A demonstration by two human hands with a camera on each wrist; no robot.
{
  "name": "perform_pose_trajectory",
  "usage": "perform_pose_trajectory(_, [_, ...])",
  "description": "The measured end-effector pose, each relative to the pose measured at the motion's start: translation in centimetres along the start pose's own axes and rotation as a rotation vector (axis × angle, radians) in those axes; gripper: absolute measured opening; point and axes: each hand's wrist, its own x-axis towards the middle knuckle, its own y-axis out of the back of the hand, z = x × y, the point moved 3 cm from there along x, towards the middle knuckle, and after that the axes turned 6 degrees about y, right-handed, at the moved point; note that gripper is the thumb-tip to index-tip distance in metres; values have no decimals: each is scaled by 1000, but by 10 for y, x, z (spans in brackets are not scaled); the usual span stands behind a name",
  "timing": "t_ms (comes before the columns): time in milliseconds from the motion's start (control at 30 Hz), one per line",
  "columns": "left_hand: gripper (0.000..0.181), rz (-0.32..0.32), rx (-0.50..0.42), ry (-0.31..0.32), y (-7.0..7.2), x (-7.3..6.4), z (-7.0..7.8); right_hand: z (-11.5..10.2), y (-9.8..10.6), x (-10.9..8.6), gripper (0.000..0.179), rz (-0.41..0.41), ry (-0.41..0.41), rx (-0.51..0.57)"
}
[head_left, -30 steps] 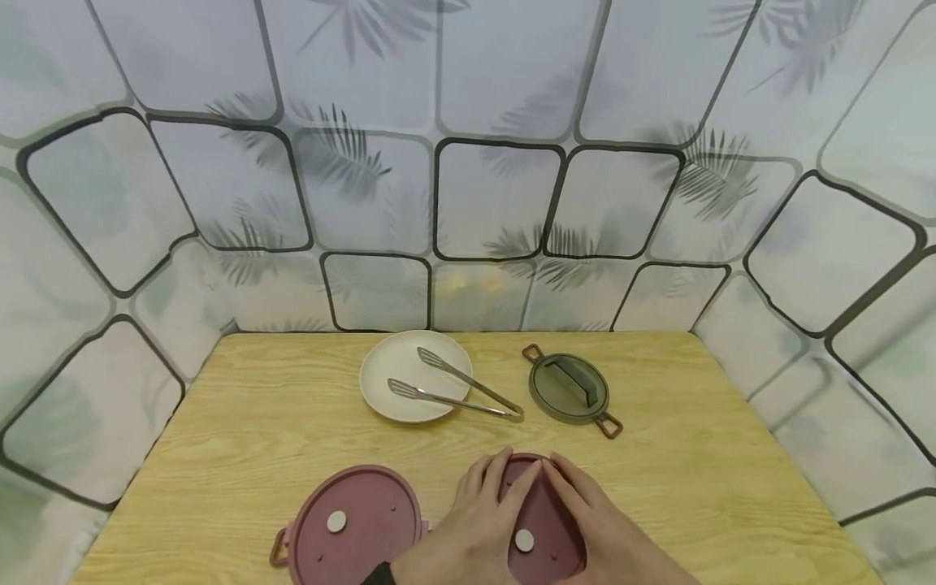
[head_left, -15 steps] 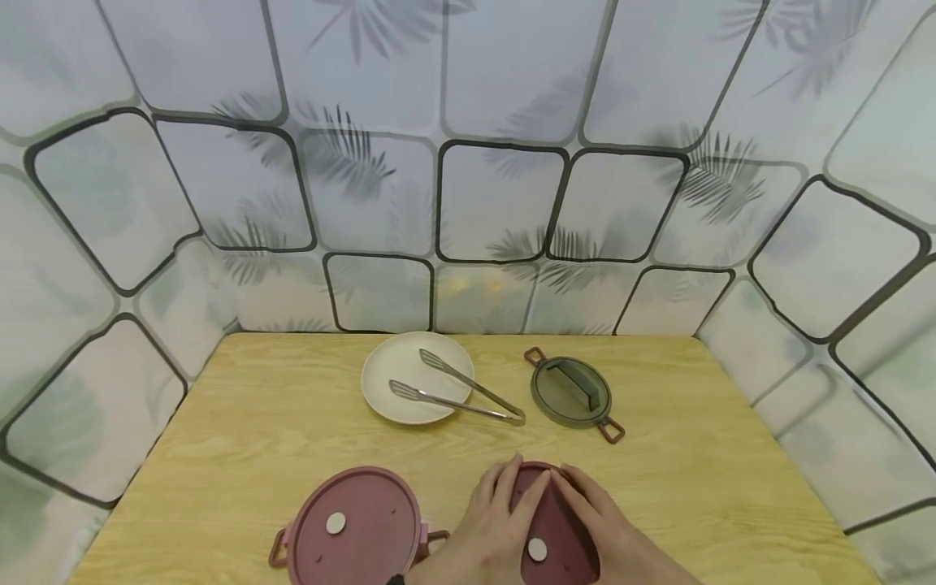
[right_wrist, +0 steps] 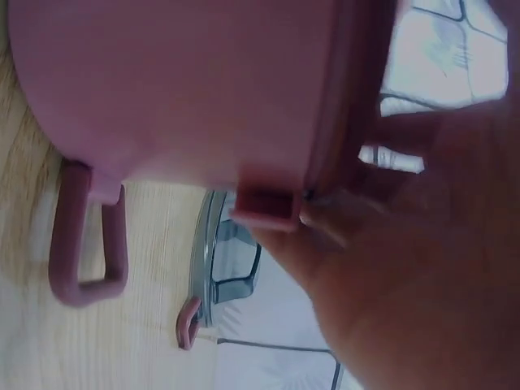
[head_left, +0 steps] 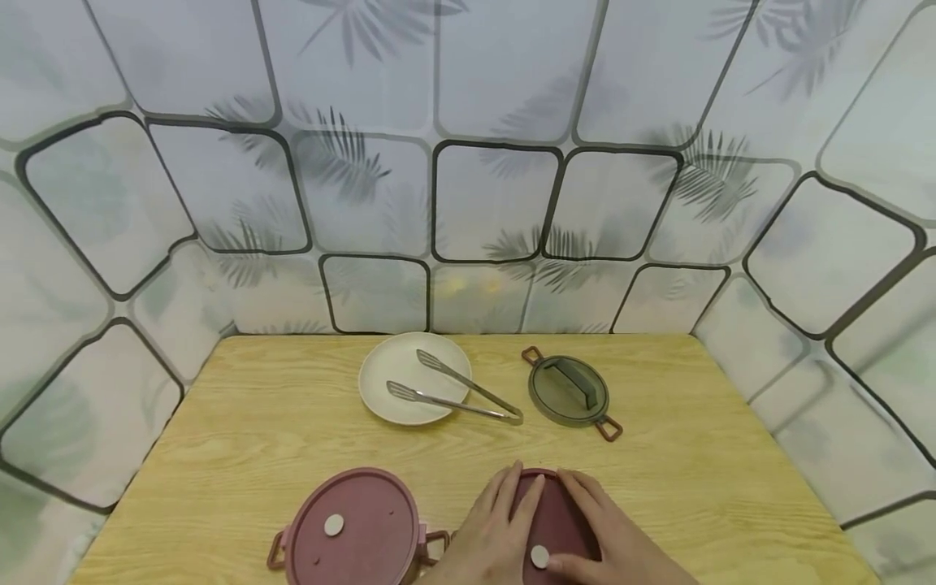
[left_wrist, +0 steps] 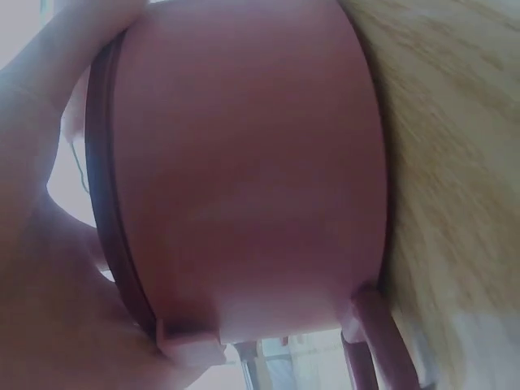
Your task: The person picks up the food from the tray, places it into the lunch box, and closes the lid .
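Observation:
Both hands lie on the lid of a maroon pot at the bottom of the head view. My left hand rests along the lid's left side, its fingertips at the far rim. My right hand covers the right side, with the thumb beside a round white button on the lid. In the left wrist view the pot's wall stands upright on the table, the left hand arching over the rim. A loop handle and small clip show in the right wrist view, the right hand next to the clip.
A second maroon lidded pot with loop handles stands just left. Behind are a white plate with metal tongs lying across it, and a small grey lidded pan. Patterned walls enclose the wooden table.
The right pot and both hands have shifted slightly right and toward me. My right thumb has come to the white button, and the fingertips have parted. More of the left pot's right handle shows.

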Motion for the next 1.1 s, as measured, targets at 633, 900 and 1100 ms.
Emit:
perform_pose_trajectory(633, [102,146,130,-78,-6,-5,-2,-9,-38,18,51,271,-148,-525])
perform_pose_trajectory(900, [75,-19,-267,177,-1,7,1,-9,-39,23,54,169,-152,-603])
perform_pose_trajectory(1100, [70,173,222,174,-16,8,10,-8,-32,20,42,255,-218,-447])
